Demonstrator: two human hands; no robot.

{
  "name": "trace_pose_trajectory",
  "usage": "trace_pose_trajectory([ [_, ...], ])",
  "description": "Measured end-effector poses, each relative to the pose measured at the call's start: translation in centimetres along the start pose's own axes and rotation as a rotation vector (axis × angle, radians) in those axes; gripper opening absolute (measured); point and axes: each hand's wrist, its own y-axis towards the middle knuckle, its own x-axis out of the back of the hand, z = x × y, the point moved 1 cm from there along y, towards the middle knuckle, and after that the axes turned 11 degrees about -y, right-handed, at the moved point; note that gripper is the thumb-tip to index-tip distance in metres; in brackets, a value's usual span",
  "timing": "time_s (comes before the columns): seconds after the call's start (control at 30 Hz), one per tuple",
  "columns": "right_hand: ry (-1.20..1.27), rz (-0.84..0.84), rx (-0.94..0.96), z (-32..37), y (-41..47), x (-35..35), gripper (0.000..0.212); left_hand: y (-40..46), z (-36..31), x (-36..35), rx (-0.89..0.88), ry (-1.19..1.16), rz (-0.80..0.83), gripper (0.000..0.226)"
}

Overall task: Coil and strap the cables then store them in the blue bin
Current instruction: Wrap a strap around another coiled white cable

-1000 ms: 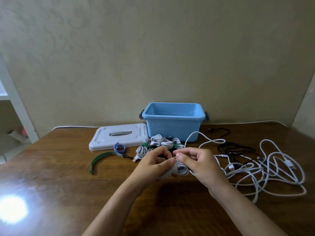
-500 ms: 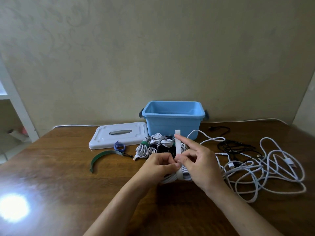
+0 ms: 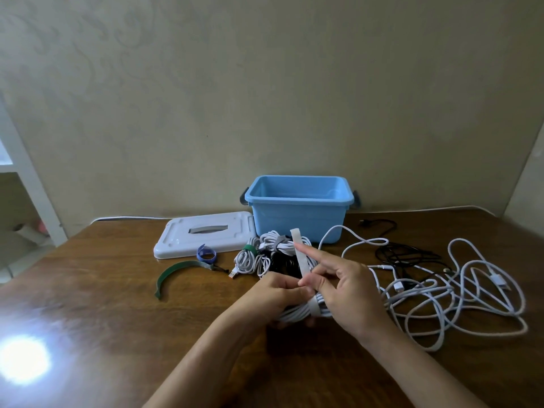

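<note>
White cable coil [image 3: 297, 312] gripped in both hands, in front of the blue bin [image 3: 298, 212].
Left hand [image 3: 276, 295] clasps the coil; right hand [image 3: 343, 287] pinches one flat white strap [image 3: 300, 254] upright. Near the bin: three strapped bundles [image 3: 265, 254], two loose straps, one green [image 3: 176, 270], one blue [image 3: 206, 254].

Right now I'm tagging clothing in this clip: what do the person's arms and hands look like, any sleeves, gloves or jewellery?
Both forearms are bare as far as the frame shows, with no sleeves in view. The left hand and right hand wear no gloves, and no rings, watch or bracelets are visible.
</note>
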Motion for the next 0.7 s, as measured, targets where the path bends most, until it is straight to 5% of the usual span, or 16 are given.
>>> trace_pose_trajectory([
  [0.27,0.027,0.077,0.015,-0.1,0.4,0.4,0.063,0.0,0.2,0.3,-0.087,-0.088,-0.055,0.023],
  [0.43,0.266,0.239,-0.042,0.0,0.4,0.5,0.084,-0.4,-0.4,1.3,-0.121,-0.185,-0.093,0.023],
  [0.7,-0.133,0.114,0.164,-0.4,0.2,0.4,0.033,-0.4,-0.5,1.9,-0.075,-0.149,-0.133,0.028],
])
